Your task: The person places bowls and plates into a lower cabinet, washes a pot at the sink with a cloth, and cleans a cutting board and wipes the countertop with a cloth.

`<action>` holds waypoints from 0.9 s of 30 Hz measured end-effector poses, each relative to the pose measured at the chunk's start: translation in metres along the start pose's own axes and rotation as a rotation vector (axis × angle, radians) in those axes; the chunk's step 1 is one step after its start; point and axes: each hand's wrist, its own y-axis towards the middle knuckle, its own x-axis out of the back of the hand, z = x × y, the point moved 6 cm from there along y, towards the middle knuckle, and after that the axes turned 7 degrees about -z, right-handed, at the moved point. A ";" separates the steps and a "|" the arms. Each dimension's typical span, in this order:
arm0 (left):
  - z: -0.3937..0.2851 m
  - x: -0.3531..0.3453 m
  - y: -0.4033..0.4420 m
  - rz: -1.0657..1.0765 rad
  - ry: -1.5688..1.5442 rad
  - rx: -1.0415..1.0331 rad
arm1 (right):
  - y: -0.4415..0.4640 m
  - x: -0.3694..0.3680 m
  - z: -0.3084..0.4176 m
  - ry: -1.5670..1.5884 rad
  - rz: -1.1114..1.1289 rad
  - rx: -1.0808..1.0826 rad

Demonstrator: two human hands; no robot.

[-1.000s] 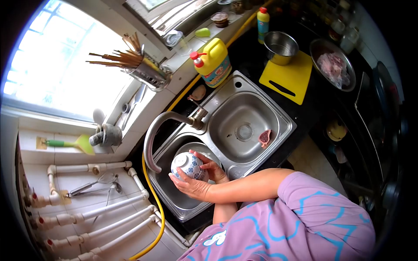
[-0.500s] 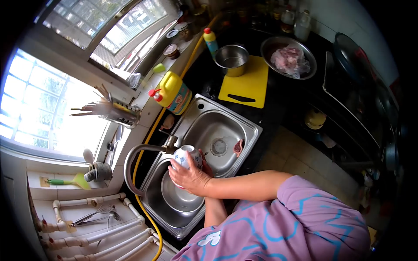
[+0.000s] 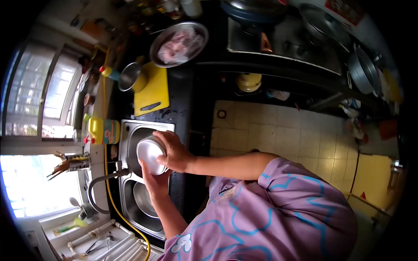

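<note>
Holding the white bowl (image 3: pixel 149 153) over the sink (image 3: pixel 129 137), curling the right hand (image 3: pixel 176 152) round its rim, bracing it with the left hand (image 3: pixel 156 184)!

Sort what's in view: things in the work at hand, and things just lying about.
In the work:
- left hand
- right hand
- white bowl
- double sink
- probably metal basin

Lying about:
- yellow cutting board
- yellow jug
- green spatula
- chopsticks

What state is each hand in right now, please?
Left hand: holding the bowl.
Right hand: holding the same bowl, at its rim.
</note>
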 end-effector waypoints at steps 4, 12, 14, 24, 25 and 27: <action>0.029 -0.048 0.014 0.165 0.077 0.136 | -0.008 0.074 -0.018 0.068 -0.179 -0.176; 0.178 -0.233 0.023 0.754 0.921 -0.363 | -0.071 0.310 -0.031 0.106 -0.597 -0.251; 0.227 -0.266 0.014 0.897 0.707 0.039 | -0.100 0.350 -0.003 0.047 -0.693 -0.256; 0.452 -0.427 -0.145 1.222 0.465 0.636 | -0.290 0.543 -0.019 0.114 -1.307 -0.207; 0.473 -0.444 -0.172 1.287 0.490 0.593 | -0.320 0.570 -0.017 0.062 -1.349 -0.205; 0.512 -0.476 -0.225 1.413 0.533 0.498 | -0.358 0.612 -0.016 0.113 -1.363 -0.195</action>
